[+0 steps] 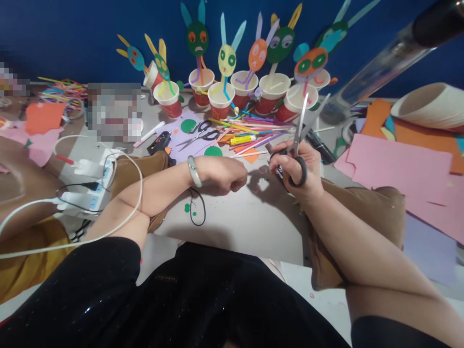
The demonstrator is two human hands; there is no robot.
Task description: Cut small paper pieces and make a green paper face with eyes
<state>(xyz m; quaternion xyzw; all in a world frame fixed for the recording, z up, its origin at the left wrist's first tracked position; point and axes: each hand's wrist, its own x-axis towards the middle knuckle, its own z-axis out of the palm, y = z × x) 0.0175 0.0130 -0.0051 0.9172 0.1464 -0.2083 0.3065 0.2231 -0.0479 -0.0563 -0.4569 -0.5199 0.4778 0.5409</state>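
Note:
My right hand [308,169] is closed round a pair of scissors [297,140], fingers at the black handles. The blades point up and stand apart, with nothing visible between them. My left hand [226,175], a pale bangle [195,171] on its wrist, hovers low over the table with curled fingers. Whatever it may hold is hidden. Small green paper scraps [187,208] and a black cord loop [197,208] lie below my left forearm. A second pair of scissors [198,137] rests on purple paper [177,126] beyond my left hand.
Paper cups [221,102] with paper animal heads line the back. Coloured sticks [253,126] and a yellow cutter [242,140] lie before them. Pink sheets [398,162] spread at right, near a clear tube [380,67]. A power strip [97,186] and white cable [139,193] are at left.

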